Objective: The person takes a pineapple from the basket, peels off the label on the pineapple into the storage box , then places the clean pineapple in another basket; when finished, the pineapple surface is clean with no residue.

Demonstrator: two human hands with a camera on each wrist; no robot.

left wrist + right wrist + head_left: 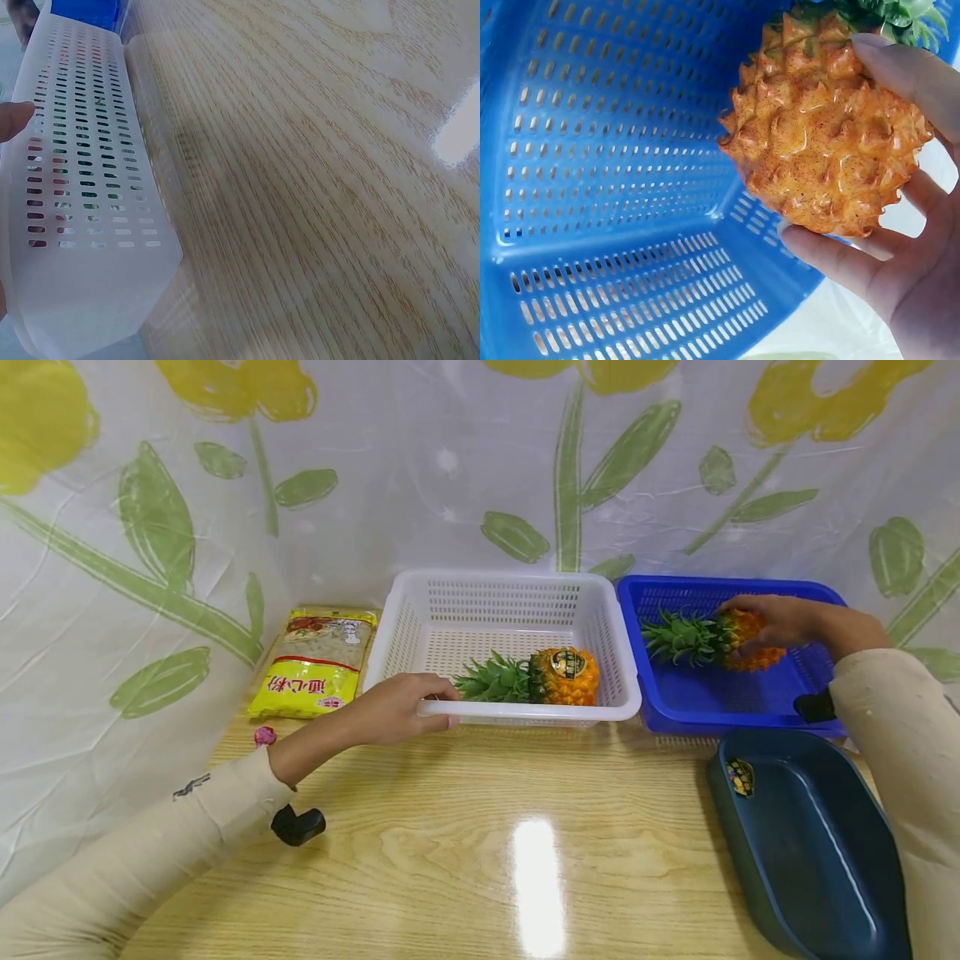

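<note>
In the head view my right hand (776, 622) grips an orange pineapple (752, 642) with a green leafy crown, within the blue basket (720, 714). The right wrist view shows the thumb and fingers (832, 259) around the pineapple's spiky body. My left hand (408, 708) holds the front rim of the white basket (525, 713), thumb outside and fingers over the edge. A second pineapple (568, 681), bearing a dark label, lies on its side in the white basket, crown toward the left hand.
Left of the white basket lies a yellow food packet (307, 668), with a small pink wrapped item (265, 737) in front of it. A dark teal tub (817, 860) stands at the right front of the wooden table (420, 843). Behind hangs a flowered curtain (450, 477).
</note>
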